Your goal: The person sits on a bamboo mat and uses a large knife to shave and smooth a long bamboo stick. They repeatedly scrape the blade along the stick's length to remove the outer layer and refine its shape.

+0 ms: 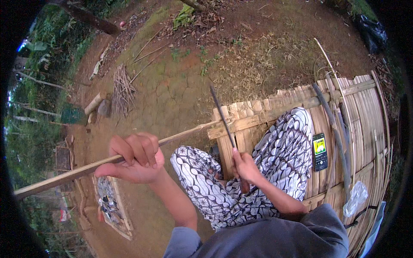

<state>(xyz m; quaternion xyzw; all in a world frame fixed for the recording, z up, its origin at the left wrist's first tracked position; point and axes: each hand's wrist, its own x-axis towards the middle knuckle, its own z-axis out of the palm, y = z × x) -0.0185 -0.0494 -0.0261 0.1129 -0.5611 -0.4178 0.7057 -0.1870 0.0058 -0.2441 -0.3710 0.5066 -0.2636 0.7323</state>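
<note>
My left hand (137, 158) is wrapped round a long split bamboo strip (64, 175), which runs from the far left edge to the edge of the bamboo platform (357, 103). In my right hand (246, 167) is a long knife (228, 131) with a thin dark blade and a brown wooden handle. Its blade points away from me and crosses the strip's right end; whether the edge touches the bamboo I cannot tell. Both hands are over or beside my crossed legs in patterned black-and-white trousers (279, 172).
On the platform to my right lie a phone (319, 152) with a lit screen, a dark curved stick (333, 124) and a clear plastic bag (356, 198). Curly shavings (266, 64) cover the ground ahead. A bundle of thin sticks (122, 89) lies at the left.
</note>
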